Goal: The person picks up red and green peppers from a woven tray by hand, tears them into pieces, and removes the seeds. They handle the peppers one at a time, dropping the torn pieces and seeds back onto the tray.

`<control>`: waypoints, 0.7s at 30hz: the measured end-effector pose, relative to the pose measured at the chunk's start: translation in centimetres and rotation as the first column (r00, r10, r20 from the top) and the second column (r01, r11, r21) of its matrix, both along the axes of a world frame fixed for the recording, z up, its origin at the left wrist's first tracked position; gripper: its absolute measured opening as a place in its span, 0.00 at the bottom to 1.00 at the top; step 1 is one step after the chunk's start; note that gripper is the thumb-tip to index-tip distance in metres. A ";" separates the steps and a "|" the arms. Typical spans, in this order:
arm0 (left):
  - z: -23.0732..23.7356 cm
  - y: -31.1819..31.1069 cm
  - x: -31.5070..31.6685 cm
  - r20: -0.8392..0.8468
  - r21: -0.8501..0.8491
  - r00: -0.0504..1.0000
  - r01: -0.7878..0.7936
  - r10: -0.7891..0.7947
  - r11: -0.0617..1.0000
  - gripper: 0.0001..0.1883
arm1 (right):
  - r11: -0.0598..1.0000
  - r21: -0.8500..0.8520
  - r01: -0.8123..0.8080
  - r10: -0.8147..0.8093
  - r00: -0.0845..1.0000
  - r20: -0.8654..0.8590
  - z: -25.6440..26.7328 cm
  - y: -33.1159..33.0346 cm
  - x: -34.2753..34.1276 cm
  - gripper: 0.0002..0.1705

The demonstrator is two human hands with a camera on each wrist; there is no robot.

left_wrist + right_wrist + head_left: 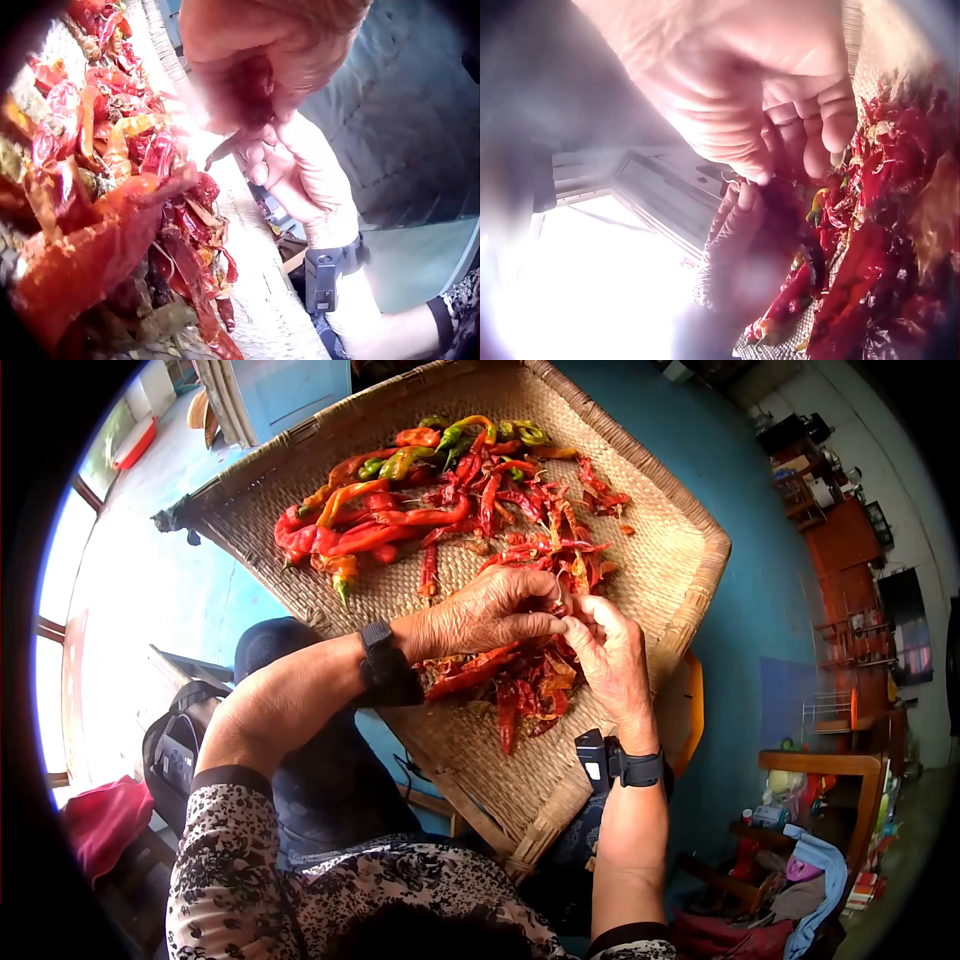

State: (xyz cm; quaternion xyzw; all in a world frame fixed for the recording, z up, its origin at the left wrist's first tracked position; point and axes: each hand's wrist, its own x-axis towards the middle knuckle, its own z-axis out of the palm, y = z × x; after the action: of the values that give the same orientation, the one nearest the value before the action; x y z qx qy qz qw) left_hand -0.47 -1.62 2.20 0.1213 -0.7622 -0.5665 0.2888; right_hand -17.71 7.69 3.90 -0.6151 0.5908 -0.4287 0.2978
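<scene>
Both hands meet over a shallow woven tray [660, 550], fingertips close together. My left hand [490, 605] comes in from the left, thumb and forefinger pinching a dried red chili. From the other side my right hand [612, 660] pinches at the same chili with thumb and forefinger. Its thin tip [221, 152] pokes out below the fingers in the left wrist view; the fingers hide most of it. Under the hands lies a heap of wrinkled dried chilies [508, 710]. Glossier red chilies [375, 538] and some green ones [405, 462] lie farther back.
The tray's raised rim [700, 595] runs along its right side. The person's dark-clad leg [330, 770] is at the tray's lower left. A wooden chair [830, 765] with clothes stands at right, beyond the blue floor [745, 600].
</scene>
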 end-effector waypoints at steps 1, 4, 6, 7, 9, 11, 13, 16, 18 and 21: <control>-0.4 -0.1 0.0 -0.003 -0.001 1.000 -0.002 0.002 1.000 0.09 | 0.999 0.025 -0.034 0.034 0.999 -0.002 -0.5 0.0 -0.2 0.13; -1.1 -0.4 0.1 -0.064 0.095 0.998 0.028 -0.022 0.995 0.11 | 0.999 0.015 -0.049 0.050 0.998 -0.029 -2.1 0.1 -0.3 0.10; 0.3 0.0 0.5 0.068 -0.083 0.998 0.009 -0.003 0.997 0.10 | 1.000 -0.020 -0.010 0.005 0.963 -0.270 -1.3 0.3 0.0 0.09; -0.2 0.0 0.2 0.005 -0.076 1.000 -0.010 0.010 0.997 0.11 | 1.000 -0.018 0.024 -0.028 0.961 -0.277 -0.5 0.6 0.3 0.07; -0.9 -0.2 -0.2 -0.023 -0.032 1.000 -0.008 0.008 0.999 0.10 | 0.991 -0.099 0.092 -0.122 0.924 -0.362 -0.5 0.6 -0.2 0.06; -0.9 -0.2 -0.2 -0.050 0.013 0.999 0.000 0.001 1.000 0.10 | 0.936 -0.275 0.221 -0.332 0.815 -0.475 0.0 0.9 -1.0 0.04; -0.1 -0.2 0.1 0.035 0.101 0.999 0.007 -0.011 0.995 0.12 | 0.836 -0.398 0.377 -0.543 0.671 -0.505 0.9 1.6 -3.3 0.04; 0.5 0.0 0.3 0.104 -0.124 0.993 -0.044 0.057 0.991 0.10 | 0.643 -0.492 0.586 -0.763 0.540 -0.354 1.5 3.3 -8.4 0.07; -0.1 -0.1 0.2 0.084 -0.174 0.995 -0.045 0.060 0.984 0.08 | 0.576 -0.511 0.638 -0.815 0.403 -0.416 1.1 5.0 -11.6 0.09; -0.2 0.0 0.0 0.076 -0.217 0.996 -0.031 0.049 0.976 0.06 | 0.536 -0.372 0.757 -0.699 0.151 -0.699 0.1 6.9 -13.8 0.07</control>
State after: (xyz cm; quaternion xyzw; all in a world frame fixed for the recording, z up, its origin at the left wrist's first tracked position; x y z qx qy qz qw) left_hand -0.43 -1.61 1.98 0.1273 -0.8276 -0.4691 0.2807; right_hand -31.54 14.58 3.97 -0.3612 0.8887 -0.1775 -0.2198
